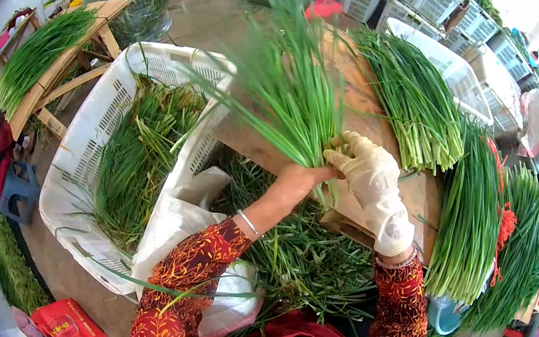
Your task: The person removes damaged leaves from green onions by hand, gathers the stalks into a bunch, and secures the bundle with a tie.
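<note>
A loose bunch of garlic chives (301, 103) is held up over the wooden board (367, 89), its blurred leaf tips fanning away from me. My bare left hand (295, 185) is closed around the lower stems. From the right, my right hand (368, 180), in a pale rubber glove, has its fingers curled against the stems just above the left hand. The cut ends poke out below both hands. On the board's right side lies a trimmed pile of garlic chives (414, 100), stem ends towards me.
At left stands a white plastic crate (61, 171) of loose greens. Leaf scraps (311, 260) heap below the board, near my lap. Larger chive bundles (469, 221) with red ties are at right, above a light blue bucket (445, 316). Another wooden stand (48, 95) bears chives.
</note>
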A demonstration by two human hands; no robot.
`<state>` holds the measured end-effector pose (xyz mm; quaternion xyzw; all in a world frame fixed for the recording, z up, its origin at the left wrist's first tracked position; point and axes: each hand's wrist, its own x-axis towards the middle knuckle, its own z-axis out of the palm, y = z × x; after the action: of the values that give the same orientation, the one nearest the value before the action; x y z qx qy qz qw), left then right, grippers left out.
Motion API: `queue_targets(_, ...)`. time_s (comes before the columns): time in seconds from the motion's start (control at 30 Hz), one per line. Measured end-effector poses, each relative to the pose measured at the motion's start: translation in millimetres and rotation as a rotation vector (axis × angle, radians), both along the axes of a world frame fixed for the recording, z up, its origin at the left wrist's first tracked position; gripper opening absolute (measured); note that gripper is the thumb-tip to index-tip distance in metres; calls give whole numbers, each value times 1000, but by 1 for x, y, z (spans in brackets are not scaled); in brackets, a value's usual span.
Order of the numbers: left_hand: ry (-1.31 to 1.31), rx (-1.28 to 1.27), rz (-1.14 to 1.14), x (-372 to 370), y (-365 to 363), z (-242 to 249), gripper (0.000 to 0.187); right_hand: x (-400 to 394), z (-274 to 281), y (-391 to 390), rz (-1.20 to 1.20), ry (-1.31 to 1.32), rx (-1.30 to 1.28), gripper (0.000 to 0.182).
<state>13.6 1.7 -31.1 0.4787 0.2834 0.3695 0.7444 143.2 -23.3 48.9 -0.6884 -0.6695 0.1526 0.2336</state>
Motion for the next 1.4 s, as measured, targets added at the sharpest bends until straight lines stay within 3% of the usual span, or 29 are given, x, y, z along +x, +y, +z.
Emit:
queue_targets(0.07,23,84,-28,0,1,0,29,1,5,3,-36,-4,-77,30)
queue_targets(0.13,86,120,-44,-3,1,9,29,-1,16,3,-89,233,-223,27)
queue_targets(0.17,86,121,-43,-5,0,7,29,2,14,3,-89,233,-223,27)
queue_targets(0.23,-151,42,-41,-7,0,4,28,14,0,6,-30,408,-147,27)
queue_targets(0.27,-208,3,-52,-8,-2,8,27,23,-7,10,45,716,-282,26)
queue_targets(0.37,-233,-47,-71,-9,-3,9,26,27,-3,6,77,925,-253,24)
queue_targets(0.4,-273,-171,-77,-10,-4,9,26,29,-7,7,108,1020,-246,22)
queue_targets(0.57,-350,-365,-85,-9,-6,13,23,34,1,3,97,1087,-219,22)
queue_targets(0.67,-369,-412,-49,-8,-5,11,23,29,27,-10,227,1368,-180,24)
queue_targets(0.7,-372,-409,-41,-8,-5,9,23,22,46,-23,131,1384,-82,22)
queue_targets(0.77,-400,-378,-63,-12,-3,16,27,27,72,-47,297,1471,83,21)
queue_targets(0.83,-429,-345,-83,-15,2,19,31,38,82,-70,555,1532,49,21)
queue_targets(0.9,-479,-370,-56,-16,6,21,39,34,68,-100,565,1471,-192,21)
queue_targets(0.93,-483,-366,-51,-18,6,21,39,27,63,-109,456,1301,-462,21)
queue_targets(0.97,-511,-380,-77,-19,6,21,40,19,53,-113,328,983,-812,21)
queue_targets(1.0,-540,-391,-105,-19,6,20,41,8,27,-120,351,534,-1041,22)
queue_targets(1.03,-566,-402,-134,-18,7,20,42,9,-19,-136,565,-51,-875,26)
queue_targets(1.1,-585,-463,-123,-15,6,11,40,7,-18,-125,447,-439,-864,29)
queue_targets(1.17,-643,-449,-132,-14,4,8,37,30,-6,-107,222,190,-505,37)
queue_targets(1.23,-584,-432,-112,-10,-1,11,35,27,7,-74,58,795,-373,41)
queue_targets(1.3,-500,-410,-117,-6,-2,10,31,18,2,-33,35,527,73,44)
queue_targets(1.37,-401,-459,-65,-5,-7,15,26,-5,15,-11,-19,616,-46,45)
queue_targets(1.4,-388,-420,-102,-7,-8,15,26,0,-11,8,6,354,94,36)
